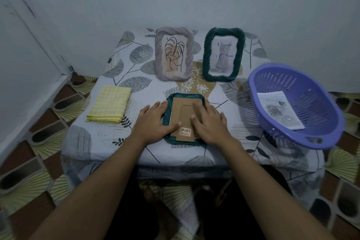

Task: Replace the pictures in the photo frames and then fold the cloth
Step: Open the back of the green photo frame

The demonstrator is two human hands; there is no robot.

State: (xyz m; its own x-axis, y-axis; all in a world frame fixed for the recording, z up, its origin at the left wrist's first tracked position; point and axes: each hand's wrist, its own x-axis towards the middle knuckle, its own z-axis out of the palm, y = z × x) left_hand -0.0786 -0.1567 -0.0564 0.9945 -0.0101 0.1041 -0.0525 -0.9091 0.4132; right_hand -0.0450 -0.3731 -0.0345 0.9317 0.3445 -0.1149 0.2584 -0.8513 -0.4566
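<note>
A dark green photo frame [171, 141] lies face down at the table's front middle, its brown cardboard back [185, 111] showing. My left hand [153, 121] rests flat on the frame's left edge, thumb on the cardboard. My right hand [208, 121] presses flat on the cardboard's right side. Behind them stand a grey frame [174, 34] with a leaf drawing and another green frame [206, 54] with a cat picture. A folded yellow checked cloth [109, 104] lies to the left.
A purple plastic basket [319, 138] sits tilted at the table's right edge with a printed picture [278, 110] inside. The small table wears a leaf-patterned cover [93, 138]. Walls close in behind and on the left; patterned floor surrounds the table.
</note>
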